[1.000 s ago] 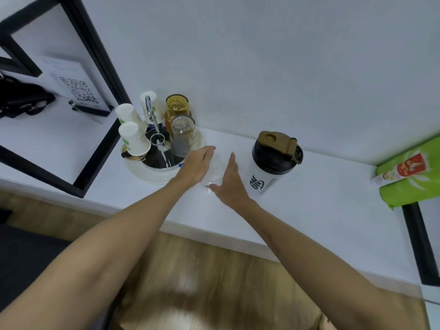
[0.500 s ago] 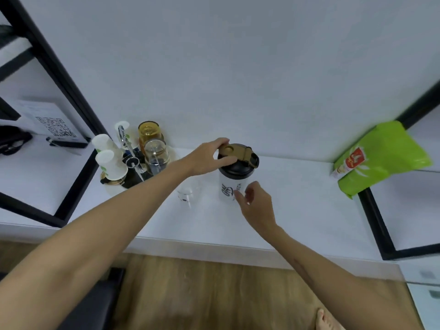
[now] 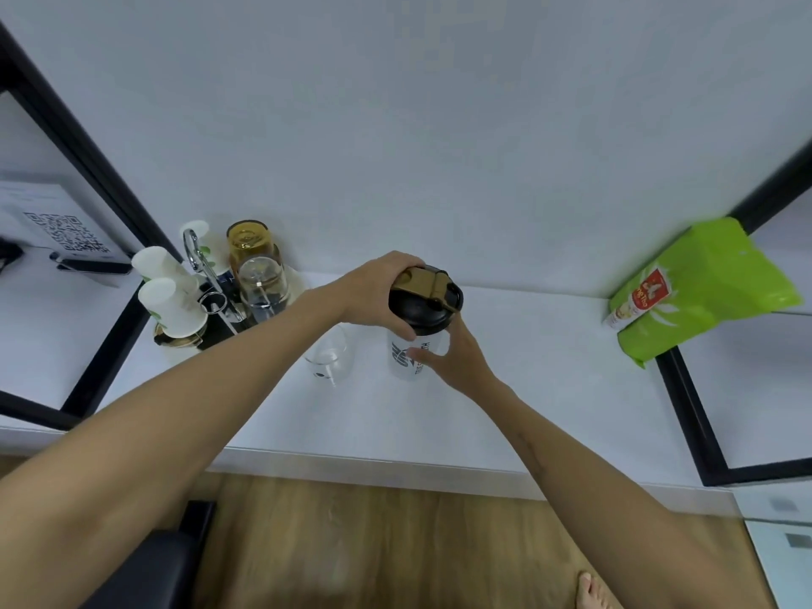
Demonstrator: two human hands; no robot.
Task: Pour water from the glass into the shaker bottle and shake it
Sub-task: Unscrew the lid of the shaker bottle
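Left hand (image 3: 378, 296) grips the black lid (image 3: 424, 307) of the shaker bottle (image 3: 415, 345); right hand (image 3: 452, 358) holds its body. Glass (image 3: 329, 356) stands on the desk (image 3: 527, 389) at the bottle's nine o'clock, just beside.

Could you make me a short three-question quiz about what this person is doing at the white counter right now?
1. True or false: the left hand grips the black lid of the shaker bottle.
2. What does the right hand hold? A) the clear glass B) the shaker bottle's body C) the green pouch
3. Fill in: the clear glass stands on the counter to the ___ of the shaker bottle, as the camera sees it.

Key: 1 true. 2 B. 3 left.
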